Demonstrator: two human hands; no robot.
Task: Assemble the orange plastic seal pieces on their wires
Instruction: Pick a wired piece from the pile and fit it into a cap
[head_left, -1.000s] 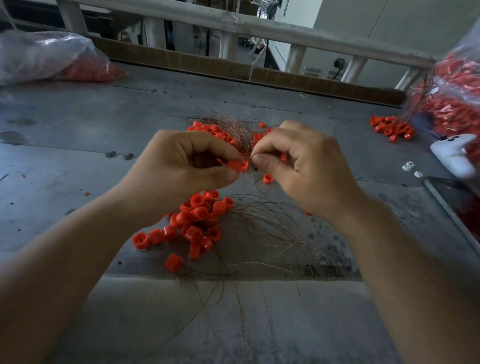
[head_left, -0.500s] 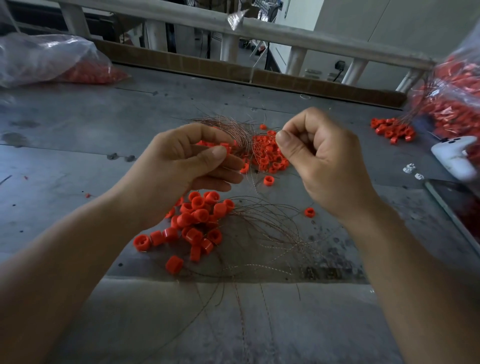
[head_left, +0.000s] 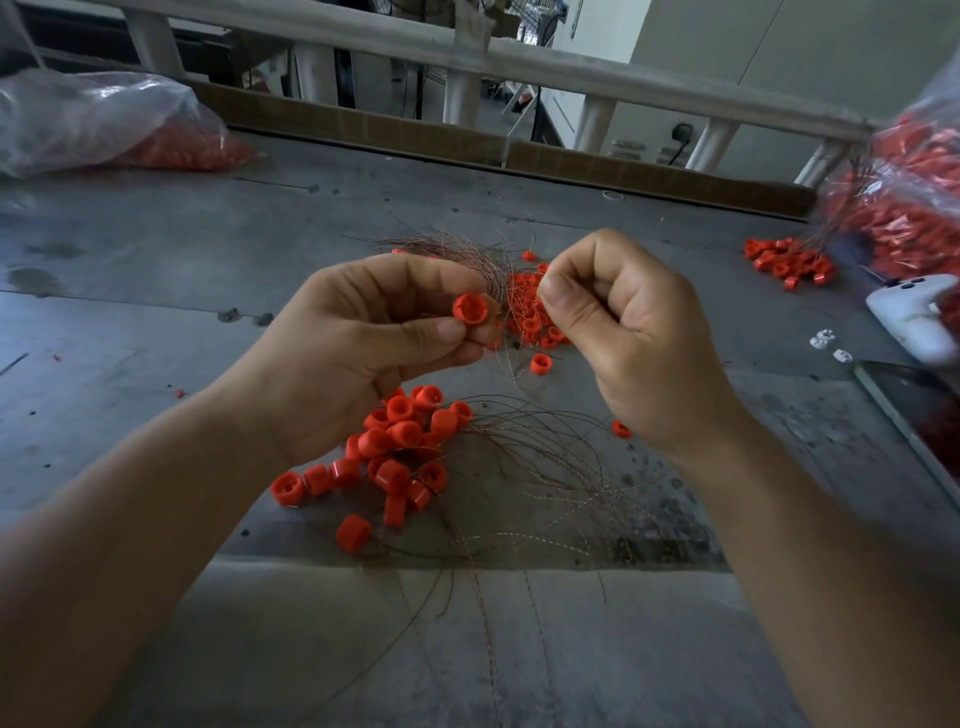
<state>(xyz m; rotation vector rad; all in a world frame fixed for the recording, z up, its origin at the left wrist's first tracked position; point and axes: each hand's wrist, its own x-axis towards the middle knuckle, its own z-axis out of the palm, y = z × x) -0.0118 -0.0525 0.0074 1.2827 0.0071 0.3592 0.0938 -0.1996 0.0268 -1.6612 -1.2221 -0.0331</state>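
Note:
My left hand (head_left: 363, 348) pinches an orange seal piece (head_left: 470, 308) between thumb and fingers, its open end facing me. My right hand (head_left: 623, 332) is curled just to its right, thumb against forefinger; a thin wire (head_left: 506, 358) hangs below between the two hands, and whether it is pinched cannot be told. Under my hands a pile of orange seal pieces on wires (head_left: 400, 447) lies on the grey table (head_left: 156, 322). A second heap of small orange pieces (head_left: 530, 312) and a bundle of copper wires (head_left: 457, 249) lie behind my hands.
A clear bag of orange parts (head_left: 104, 124) sits at the far left. Another bag of orange pieces (head_left: 904, 208) is at the far right, with a small orange cluster (head_left: 784, 262) and a white device (head_left: 914, 312) beside it. A railing (head_left: 519, 57) runs along the table's back.
My hands have drawn apart. The left hand has turned the orange piece so its open end shows; the right hand has lifted up and to the right.

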